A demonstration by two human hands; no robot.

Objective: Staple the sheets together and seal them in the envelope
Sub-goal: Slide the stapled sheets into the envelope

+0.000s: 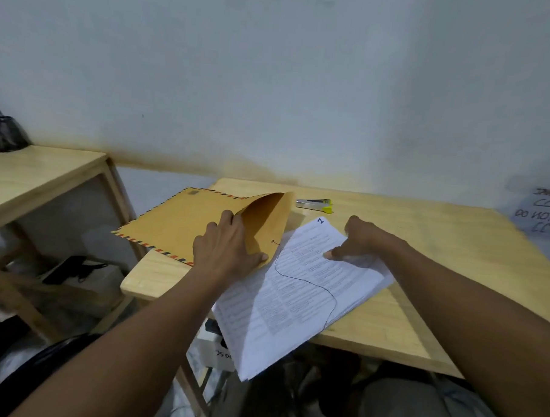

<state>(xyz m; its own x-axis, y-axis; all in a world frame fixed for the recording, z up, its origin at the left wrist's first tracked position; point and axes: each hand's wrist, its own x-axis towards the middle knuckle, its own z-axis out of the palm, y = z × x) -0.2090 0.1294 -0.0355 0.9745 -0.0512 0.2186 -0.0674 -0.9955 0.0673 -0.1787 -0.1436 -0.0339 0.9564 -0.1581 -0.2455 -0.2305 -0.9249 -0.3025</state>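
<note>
A brown envelope (185, 220) with a striped border lies on the left part of the wooden table (423, 246), jutting past the table's left edge. My left hand (226, 247) grips its open mouth, fingers under the raised flap, thumb on the lower edge. A stack of printed white sheets (295, 291) lies slanted beside it, overhanging the near edge, with a thin black string trailing across the top page. My right hand (360, 240) pinches the stack's upper right edge, thumb on top. A silver and yellow stapler (315, 204) lies behind the sheets.
A second wooden table (42, 173) stands to the left with a dark object (4, 133) on it. A handwritten paper notice (544, 213) leans at the far right. Dark items and a white box (214, 347) sit below the tables. The wall is close behind.
</note>
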